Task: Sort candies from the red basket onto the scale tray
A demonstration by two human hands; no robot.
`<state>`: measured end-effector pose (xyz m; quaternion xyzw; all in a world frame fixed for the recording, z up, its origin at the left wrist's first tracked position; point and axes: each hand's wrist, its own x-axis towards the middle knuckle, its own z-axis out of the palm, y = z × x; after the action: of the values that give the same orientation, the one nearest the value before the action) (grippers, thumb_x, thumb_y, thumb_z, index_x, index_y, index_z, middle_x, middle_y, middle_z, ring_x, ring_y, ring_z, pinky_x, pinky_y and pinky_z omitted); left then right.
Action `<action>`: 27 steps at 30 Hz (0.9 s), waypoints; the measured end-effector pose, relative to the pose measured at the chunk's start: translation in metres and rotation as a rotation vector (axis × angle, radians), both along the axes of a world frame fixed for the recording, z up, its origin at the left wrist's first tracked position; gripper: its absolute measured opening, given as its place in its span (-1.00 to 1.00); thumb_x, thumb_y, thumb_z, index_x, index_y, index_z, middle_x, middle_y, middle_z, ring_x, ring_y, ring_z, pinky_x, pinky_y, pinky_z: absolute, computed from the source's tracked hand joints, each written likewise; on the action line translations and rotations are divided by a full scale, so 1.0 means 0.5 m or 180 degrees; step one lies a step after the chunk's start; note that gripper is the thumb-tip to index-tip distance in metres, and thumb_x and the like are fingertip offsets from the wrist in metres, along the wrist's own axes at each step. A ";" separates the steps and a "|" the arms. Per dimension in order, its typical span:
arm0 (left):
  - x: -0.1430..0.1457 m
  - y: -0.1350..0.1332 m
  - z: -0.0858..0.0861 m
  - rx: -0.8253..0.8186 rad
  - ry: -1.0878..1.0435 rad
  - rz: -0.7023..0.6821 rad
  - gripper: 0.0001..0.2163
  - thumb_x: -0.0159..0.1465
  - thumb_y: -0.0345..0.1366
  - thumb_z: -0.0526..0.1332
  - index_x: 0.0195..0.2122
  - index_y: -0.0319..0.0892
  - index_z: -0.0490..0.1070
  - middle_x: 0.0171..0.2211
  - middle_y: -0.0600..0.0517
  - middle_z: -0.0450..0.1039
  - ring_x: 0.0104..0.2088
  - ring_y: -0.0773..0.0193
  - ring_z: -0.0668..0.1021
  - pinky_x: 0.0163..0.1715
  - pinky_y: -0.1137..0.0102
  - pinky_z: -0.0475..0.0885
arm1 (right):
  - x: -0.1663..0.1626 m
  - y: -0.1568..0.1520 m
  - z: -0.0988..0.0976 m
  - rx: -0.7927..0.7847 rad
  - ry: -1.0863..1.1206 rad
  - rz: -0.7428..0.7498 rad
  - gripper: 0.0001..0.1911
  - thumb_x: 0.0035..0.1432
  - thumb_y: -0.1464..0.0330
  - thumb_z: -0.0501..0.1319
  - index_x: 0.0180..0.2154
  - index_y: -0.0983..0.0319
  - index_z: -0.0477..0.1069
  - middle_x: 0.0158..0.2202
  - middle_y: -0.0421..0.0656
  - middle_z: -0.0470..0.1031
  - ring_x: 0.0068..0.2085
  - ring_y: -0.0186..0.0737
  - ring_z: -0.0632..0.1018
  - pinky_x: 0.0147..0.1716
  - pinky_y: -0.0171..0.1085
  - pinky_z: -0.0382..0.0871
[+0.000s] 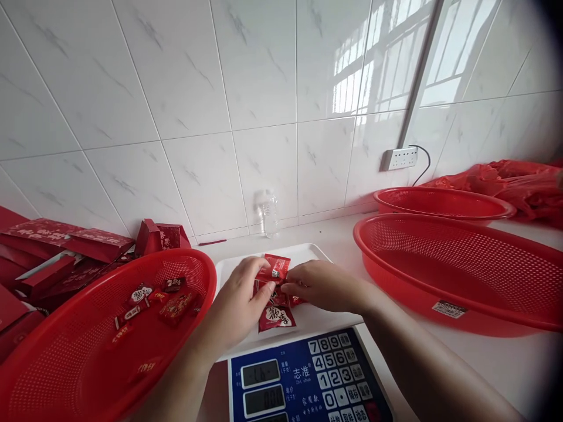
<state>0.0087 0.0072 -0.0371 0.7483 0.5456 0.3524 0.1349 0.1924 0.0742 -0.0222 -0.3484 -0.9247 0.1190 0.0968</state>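
Note:
Small red candy packets (277,317) lie in a pile on the white tray (312,253) of a weighing scale. My left hand (240,302) is at the left of the pile, its fingers and thumb closed around a red packet (278,266) on top. From the right, my right hand (323,286) reaches in with its fingers curled at the same pile. What its fingertips hold, if anything, is hidden. Below the tray is the scale's blue panel (294,375), with number keys and grey displays.
A red plastic basket (204,264) with several candy packets stands at the left. Red boxes (101,243) are heaped behind it. Two red baskets, one nearer (396,287) and one farther (444,196), stand right. A clear bottle (269,215) is by the tiled wall, under a power strip (400,158).

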 end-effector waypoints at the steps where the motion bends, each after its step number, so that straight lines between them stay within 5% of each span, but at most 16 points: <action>1: -0.001 -0.003 0.001 -0.0169 0.0076 -0.0161 -0.78 0.33 -0.24 0.07 -0.01 -0.02 0.29 0.07 -0.03 0.35 0.08 0.12 0.40 0.02 0.21 0.35 | 0.000 0.001 -0.001 0.0088 -0.0039 -0.0061 -0.61 0.27 0.27 0.00 -0.55 0.21 0.36 -0.48 -0.15 0.48 -0.48 -0.32 0.36 -0.50 -0.27 0.06; 7: -0.006 -0.007 -0.006 -0.0591 0.0558 -0.0392 -0.68 0.29 -0.18 0.12 0.07 0.02 0.36 0.11 -0.03 0.36 0.07 0.03 0.43 0.01 0.15 0.34 | 0.012 0.010 -0.002 0.0413 -0.0033 -0.0439 -0.77 0.23 0.30 0.07 -0.28 0.20 0.49 -0.32 -0.09 0.56 -0.29 -0.16 0.50 -0.39 -0.25 0.22; 15: -0.022 -0.012 0.006 -0.0905 0.0708 -0.0531 -0.50 0.17 0.01 0.24 0.14 0.05 0.31 0.20 -0.03 0.28 0.15 0.00 0.36 0.05 0.18 0.31 | -0.003 0.025 -0.042 0.0176 0.0139 0.0425 -0.46 0.19 0.53 0.00 0.19 0.11 0.26 0.20 -0.04 0.31 0.18 -0.05 0.32 0.08 -0.06 0.24; 22: -0.023 -0.006 -0.007 -0.0801 0.0773 -0.0432 -0.45 0.20 -0.06 0.23 0.21 -0.01 0.23 0.24 -0.07 0.23 0.22 -0.03 0.29 0.14 0.11 0.21 | -0.004 0.023 -0.036 0.0067 -0.0002 0.0448 -0.62 0.16 0.56 0.03 -0.09 0.20 0.49 -0.07 -0.05 0.54 -0.06 -0.10 0.52 -0.07 -0.13 0.36; 27: -0.020 -0.009 -0.007 -0.0828 0.0812 -0.0308 -0.50 0.24 -0.11 0.19 0.21 0.03 0.21 0.23 -0.03 0.25 0.19 -0.01 0.33 0.11 0.12 0.25 | 0.026 0.026 -0.014 -0.0208 -0.0004 0.0043 -0.58 0.12 0.39 0.17 0.05 0.16 0.41 0.01 -0.02 0.49 -0.03 -0.03 0.50 -0.10 -0.11 0.36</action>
<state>-0.0015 0.0026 -0.0404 0.7885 0.5626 0.1744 0.1770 0.2053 0.0872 -0.0290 -0.3451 -0.9227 0.1496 0.0839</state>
